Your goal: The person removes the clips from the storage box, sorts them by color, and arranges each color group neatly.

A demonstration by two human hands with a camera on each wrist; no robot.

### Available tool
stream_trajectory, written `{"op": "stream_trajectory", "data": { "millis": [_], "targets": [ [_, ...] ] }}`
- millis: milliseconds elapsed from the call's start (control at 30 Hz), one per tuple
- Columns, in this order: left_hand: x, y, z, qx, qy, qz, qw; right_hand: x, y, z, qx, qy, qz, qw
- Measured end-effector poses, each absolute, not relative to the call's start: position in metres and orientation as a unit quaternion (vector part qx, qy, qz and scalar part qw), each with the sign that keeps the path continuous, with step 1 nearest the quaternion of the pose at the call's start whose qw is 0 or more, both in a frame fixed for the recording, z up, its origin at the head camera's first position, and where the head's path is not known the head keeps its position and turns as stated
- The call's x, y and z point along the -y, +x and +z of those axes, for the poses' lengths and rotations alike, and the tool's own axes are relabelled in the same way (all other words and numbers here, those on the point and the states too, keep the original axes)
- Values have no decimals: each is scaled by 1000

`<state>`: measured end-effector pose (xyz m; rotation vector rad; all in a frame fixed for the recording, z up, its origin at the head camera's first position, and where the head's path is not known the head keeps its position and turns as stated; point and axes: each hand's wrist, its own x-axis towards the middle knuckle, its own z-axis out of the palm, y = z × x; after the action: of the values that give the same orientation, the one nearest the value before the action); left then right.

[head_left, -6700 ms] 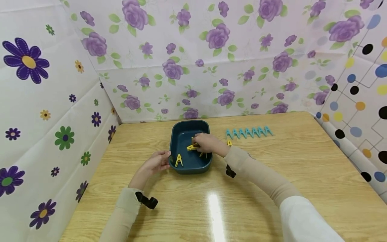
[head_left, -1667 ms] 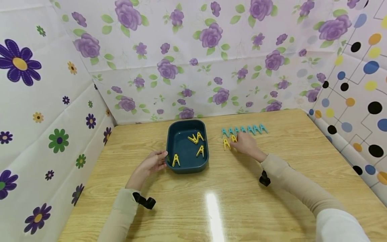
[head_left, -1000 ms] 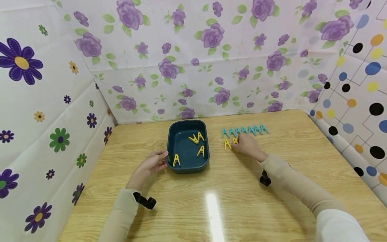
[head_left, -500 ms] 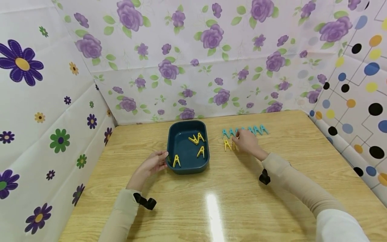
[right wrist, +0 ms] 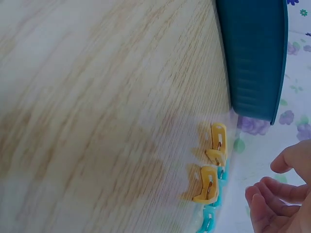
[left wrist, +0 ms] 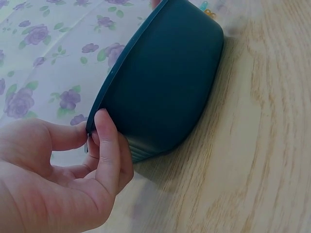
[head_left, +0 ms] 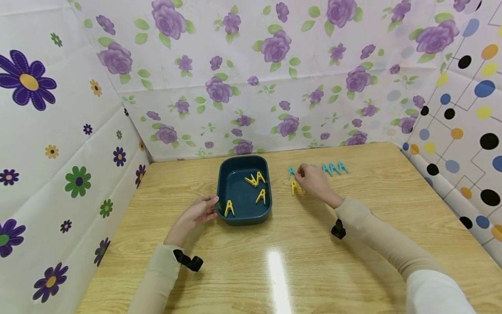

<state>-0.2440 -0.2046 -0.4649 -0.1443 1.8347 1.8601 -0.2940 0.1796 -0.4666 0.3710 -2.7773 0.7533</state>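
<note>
My left hand (head_left: 198,213) pinches the left rim of a dark blue plastic tub (head_left: 239,187); the left wrist view shows the thumb and fingers meeting on the tub's rim (left wrist: 104,90). Several yellow clothespins (head_left: 229,208) lie apart inside. Right of the tub, my right hand (head_left: 314,181) hovers over the table with nothing held. Its thumb and fingers (right wrist: 265,201) are apart in the right wrist view. Below it two yellow clothespins stand side by side, a nearer one (right wrist: 210,184) and a farther one (right wrist: 218,141). The hand partly hides them in the head view.
Behind the yellow pair runs a row of teal clothespins (head_left: 342,167), partly covered by my right hand. The wooden table (head_left: 219,266) ends at a flowered cloth wall (head_left: 266,117) at the back, with cloth walls at both sides.
My right hand came out of the tub with a yellow clothespin, set it beside another on the table, let go, then rose and shifted left. My left hand stays on the rim.
</note>
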Motion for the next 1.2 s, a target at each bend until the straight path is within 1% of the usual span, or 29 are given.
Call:
{"op": "stream_trajectory", "data": {
  "millis": [467, 767, 1067, 1200],
  "targets": [
    [205, -243, -463, -672, -55, 692, 260, -169, -296, -467, 945, 136, 280, 104],
    [205, -243, -463, -671, -55, 692, 262, -154, -293, -458, 933, 171, 290, 128],
    [205, -244, -466, -680, -48, 685, 258, -139, -290, -452, 928, 188, 297, 127],
    [205, -244, -465, -680, -54, 684, 257, -132, -289, -448, 917, 219, 306, 130]
  ]
}}
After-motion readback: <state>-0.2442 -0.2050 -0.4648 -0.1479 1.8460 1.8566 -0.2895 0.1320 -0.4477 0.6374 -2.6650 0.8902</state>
